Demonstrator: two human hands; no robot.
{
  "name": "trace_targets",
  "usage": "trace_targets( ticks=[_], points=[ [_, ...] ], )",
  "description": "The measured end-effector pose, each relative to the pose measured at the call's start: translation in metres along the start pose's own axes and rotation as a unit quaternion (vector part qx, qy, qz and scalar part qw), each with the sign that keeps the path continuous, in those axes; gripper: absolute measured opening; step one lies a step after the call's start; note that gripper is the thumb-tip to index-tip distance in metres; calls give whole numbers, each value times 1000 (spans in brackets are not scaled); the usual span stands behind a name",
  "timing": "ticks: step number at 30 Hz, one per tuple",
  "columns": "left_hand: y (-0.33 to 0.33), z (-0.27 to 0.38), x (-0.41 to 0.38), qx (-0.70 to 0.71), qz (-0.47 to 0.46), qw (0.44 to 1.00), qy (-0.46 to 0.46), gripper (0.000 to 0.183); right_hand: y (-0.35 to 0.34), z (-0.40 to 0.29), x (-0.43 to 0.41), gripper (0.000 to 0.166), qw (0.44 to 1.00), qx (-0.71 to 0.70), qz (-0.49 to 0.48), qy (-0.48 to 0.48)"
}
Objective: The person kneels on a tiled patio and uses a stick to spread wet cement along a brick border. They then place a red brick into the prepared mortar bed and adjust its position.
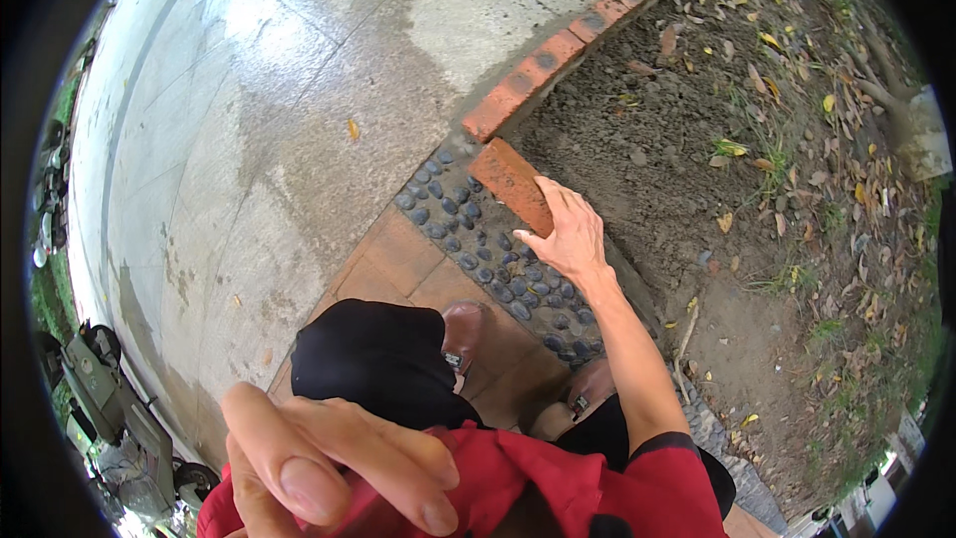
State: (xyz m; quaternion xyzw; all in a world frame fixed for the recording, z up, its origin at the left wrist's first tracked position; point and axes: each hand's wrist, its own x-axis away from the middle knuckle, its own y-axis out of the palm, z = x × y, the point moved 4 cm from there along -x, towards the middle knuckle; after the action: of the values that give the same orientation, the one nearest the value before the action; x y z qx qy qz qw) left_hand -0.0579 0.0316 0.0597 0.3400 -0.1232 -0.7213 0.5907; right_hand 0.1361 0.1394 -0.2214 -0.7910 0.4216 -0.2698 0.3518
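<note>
My right hand (pixel 571 235) grips the near end of a loose orange-red brick (pixel 511 183), its thumb on one side and its fingers on the other. The brick lies at an angle on the edge of a strip of dark pebbles (pixel 500 269), beside bare soil (pixel 590 157). Just beyond its far end, a curved row of set bricks (pixel 523 82) begins. My left hand (pixel 336 456) is raised close to the camera, fingers bent and apart, with nothing visible in it. The palm side of that hand is hidden.
Concrete paving (pixel 299 134) stretches to the left. My shoes (pixel 461 332) rest on reddish tiles (pixel 388 258). Fallen leaves and grass tufts (pixel 777 164) cover the planting bed at right. A parked scooter (pixel 119 411) stands at lower left, and a tree trunk (pixel 926 134) at far right.
</note>
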Motion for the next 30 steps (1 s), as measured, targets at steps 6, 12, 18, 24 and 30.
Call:
trace_targets(
  ticks=[6,12,18,24,30],
  points=[
    [-2,-3,-4,14,14,1000,-5,28,11,-1,1,69,1000,19,16,9],
    [-8,-9,-9,-1,27,1000,-4,29,17,8,-3,72,999,34,-3,-1],
    [-13,-13,-21,25,85,987,-133,36,17,13,-7,71,999,43,3,17],
    [10,-20,-27,-47,60,990,-117,42,15,7,-5,70,997,72,27,11],
    [16,-12,-18,-55,21,992,-112,46,5,11,-2,70,1000,4,27,-2]
  ],
)
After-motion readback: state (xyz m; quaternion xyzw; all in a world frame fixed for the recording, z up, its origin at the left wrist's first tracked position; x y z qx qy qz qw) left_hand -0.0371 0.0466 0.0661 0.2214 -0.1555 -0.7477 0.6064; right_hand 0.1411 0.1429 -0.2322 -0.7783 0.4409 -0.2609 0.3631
